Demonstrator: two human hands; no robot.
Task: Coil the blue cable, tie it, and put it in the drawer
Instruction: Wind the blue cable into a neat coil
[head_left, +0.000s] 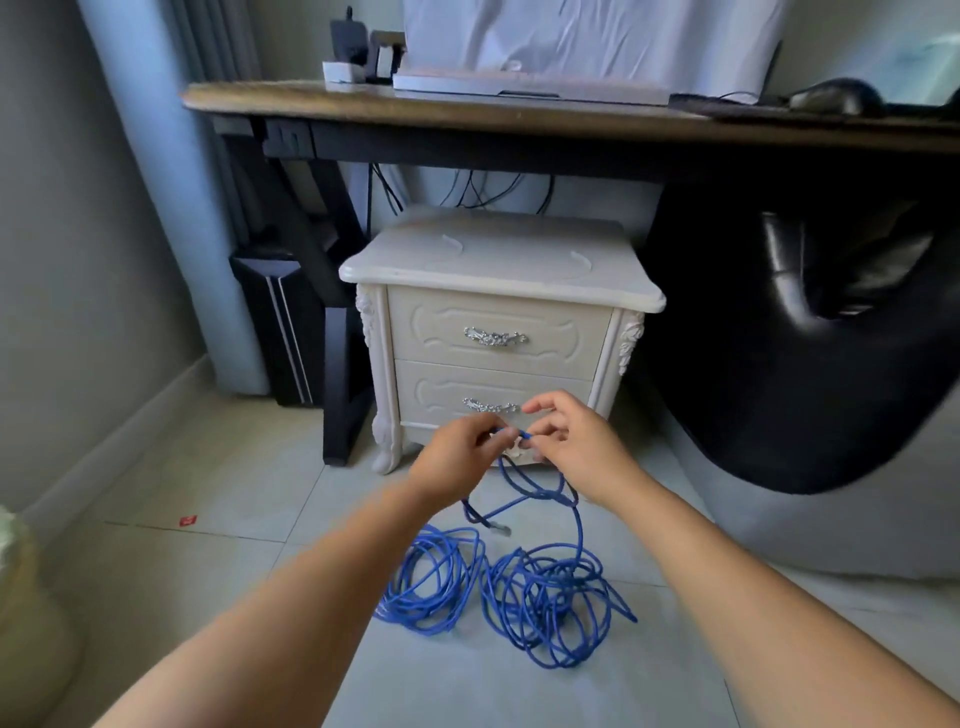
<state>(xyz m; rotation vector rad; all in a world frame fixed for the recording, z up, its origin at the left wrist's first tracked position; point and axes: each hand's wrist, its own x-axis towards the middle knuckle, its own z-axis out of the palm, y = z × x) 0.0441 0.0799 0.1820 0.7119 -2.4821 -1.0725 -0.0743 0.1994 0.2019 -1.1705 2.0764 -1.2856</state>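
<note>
White nightstand (498, 291) stands far, drawers closed; blue cable (498, 587) sprawls tangled on the floor (208, 499); left hand (457, 457) and right hand (576, 447) pinch one strand.

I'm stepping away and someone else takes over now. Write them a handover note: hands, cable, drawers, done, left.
Left hand and right hand: both pinch a raised stretch of the blue cable before the nightstand.
Rest of cable: loose tangled loops on the floor.
Both drawers: shut.
Done: nothing coiled or tied.
Left: coil, tie, open a drawer, stow.
</note>
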